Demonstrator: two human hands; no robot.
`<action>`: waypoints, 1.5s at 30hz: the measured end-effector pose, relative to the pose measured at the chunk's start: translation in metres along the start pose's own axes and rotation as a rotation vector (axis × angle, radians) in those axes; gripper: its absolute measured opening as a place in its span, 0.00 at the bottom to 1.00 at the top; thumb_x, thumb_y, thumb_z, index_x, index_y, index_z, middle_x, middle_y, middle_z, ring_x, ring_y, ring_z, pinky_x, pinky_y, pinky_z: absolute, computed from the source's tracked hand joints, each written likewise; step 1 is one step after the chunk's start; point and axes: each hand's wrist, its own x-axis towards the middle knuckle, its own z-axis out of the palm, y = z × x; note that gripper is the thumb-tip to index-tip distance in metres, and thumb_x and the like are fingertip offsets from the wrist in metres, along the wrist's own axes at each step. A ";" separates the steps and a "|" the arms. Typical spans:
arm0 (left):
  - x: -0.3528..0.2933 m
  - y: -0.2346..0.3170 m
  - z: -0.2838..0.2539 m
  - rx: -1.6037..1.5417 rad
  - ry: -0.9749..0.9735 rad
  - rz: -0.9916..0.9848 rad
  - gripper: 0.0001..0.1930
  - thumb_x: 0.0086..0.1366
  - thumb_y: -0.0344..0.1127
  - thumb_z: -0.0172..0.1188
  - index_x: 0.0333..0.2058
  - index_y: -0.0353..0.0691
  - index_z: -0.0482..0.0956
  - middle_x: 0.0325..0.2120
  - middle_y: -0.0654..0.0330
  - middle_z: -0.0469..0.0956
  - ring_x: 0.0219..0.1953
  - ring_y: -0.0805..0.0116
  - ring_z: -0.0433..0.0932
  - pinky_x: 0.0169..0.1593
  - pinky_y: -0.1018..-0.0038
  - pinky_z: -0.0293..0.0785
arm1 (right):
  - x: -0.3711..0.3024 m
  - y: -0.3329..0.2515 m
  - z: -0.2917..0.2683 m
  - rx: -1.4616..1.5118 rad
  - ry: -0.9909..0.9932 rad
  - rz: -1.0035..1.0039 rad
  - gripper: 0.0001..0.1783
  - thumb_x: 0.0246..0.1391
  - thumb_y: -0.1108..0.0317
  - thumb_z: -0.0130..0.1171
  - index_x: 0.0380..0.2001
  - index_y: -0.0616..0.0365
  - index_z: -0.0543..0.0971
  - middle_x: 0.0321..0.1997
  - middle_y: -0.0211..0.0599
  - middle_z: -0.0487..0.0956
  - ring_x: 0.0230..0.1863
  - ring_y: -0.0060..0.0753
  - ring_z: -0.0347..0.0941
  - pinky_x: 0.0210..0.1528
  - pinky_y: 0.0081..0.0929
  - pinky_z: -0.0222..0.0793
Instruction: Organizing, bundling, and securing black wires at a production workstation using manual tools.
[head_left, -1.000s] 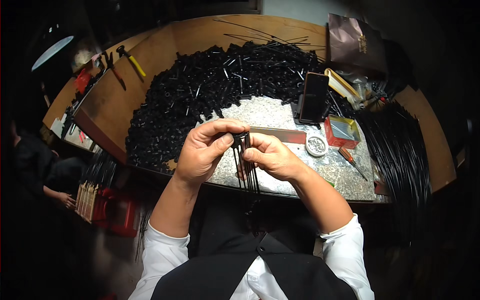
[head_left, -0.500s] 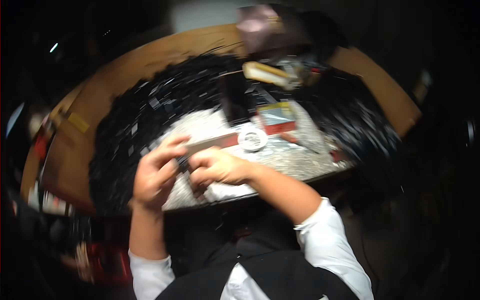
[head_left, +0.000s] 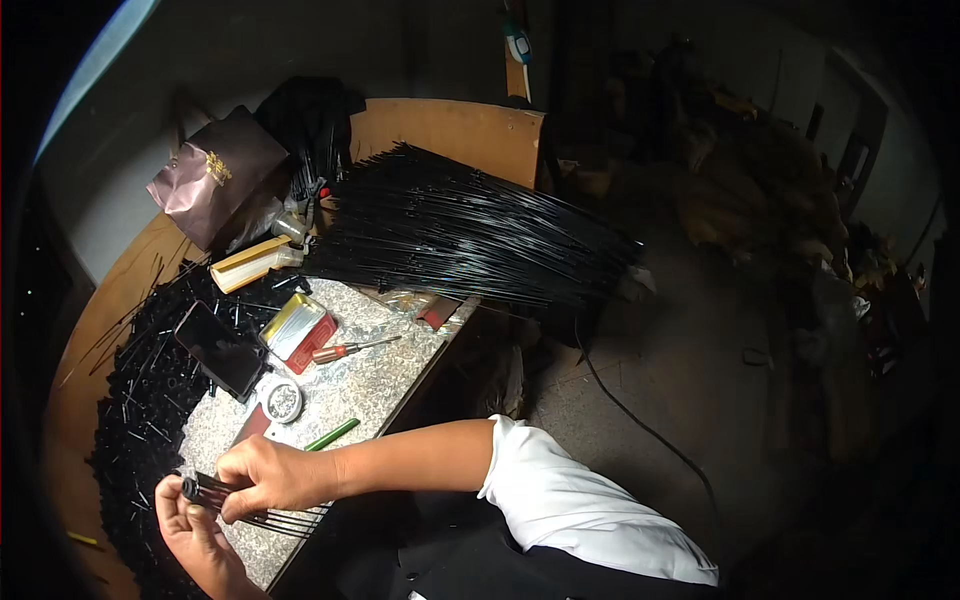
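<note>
At the near left of the table, my left hand is closed with fingertips around a small black cylindrical piece. My right hand pinches several thin black rods just beside that piece, and their far ends reach to the right under my wrist. How the rods meet the piece is hidden by the fingers. Close to my right hand lie a green stick-like tool and a round white dish holding small shiny bits. A dark phone rests beyond the dish.
A large bundle of black rods overhangs the table's right end. Small black parts are heaped on the left. Beyond the dish are a screwdriver, a yellow-and-red box, a yellow carton and a shiny bag.
The view has swung to the right, so the table and both hands now appear farther left. Blur has cleared, and the rods between my hands now show.
</note>
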 end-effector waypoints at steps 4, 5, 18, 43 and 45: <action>-0.011 -0.004 -0.006 0.317 0.010 0.063 0.14 0.63 0.29 0.58 0.46 0.31 0.68 0.32 0.66 0.73 0.32 0.82 0.71 0.37 0.86 0.68 | -0.007 0.010 0.015 -0.153 0.042 -0.178 0.13 0.44 0.68 0.64 0.20 0.64 0.70 0.22 0.43 0.73 0.26 0.39 0.72 0.28 0.33 0.64; -0.015 -0.005 -0.008 0.320 0.010 0.061 0.14 0.63 0.29 0.58 0.46 0.31 0.68 0.32 0.66 0.73 0.32 0.82 0.71 0.37 0.86 0.68 | -0.009 0.013 0.018 -0.176 0.025 -0.180 0.13 0.45 0.68 0.63 0.21 0.64 0.70 0.22 0.43 0.72 0.26 0.42 0.71 0.28 0.34 0.64; -0.044 0.011 -0.034 0.519 -0.140 -0.017 0.11 0.62 0.22 0.53 0.44 0.27 0.73 0.33 0.62 0.74 0.34 0.78 0.72 0.40 0.84 0.67 | -0.020 0.030 0.033 0.054 -0.148 -0.055 0.09 0.48 0.69 0.59 0.24 0.66 0.76 0.17 0.42 0.75 0.21 0.32 0.72 0.26 0.29 0.65; -0.065 -0.016 0.015 0.761 0.089 0.088 0.10 0.68 0.28 0.47 0.45 0.30 0.69 0.36 0.57 0.72 0.35 0.73 0.70 0.40 0.79 0.67 | -0.022 0.067 0.048 -0.018 -0.010 0.019 0.14 0.40 0.72 0.62 0.13 0.66 0.68 0.14 0.47 0.71 0.17 0.39 0.70 0.21 0.33 0.62; -0.067 -0.020 0.022 0.941 0.211 0.220 0.16 0.68 0.29 0.46 0.52 0.30 0.65 0.38 0.55 0.70 0.35 0.70 0.70 0.40 0.76 0.67 | -0.022 0.067 0.048 -0.052 -0.007 0.016 0.15 0.40 0.72 0.62 0.13 0.65 0.67 0.15 0.47 0.71 0.18 0.40 0.70 0.22 0.34 0.62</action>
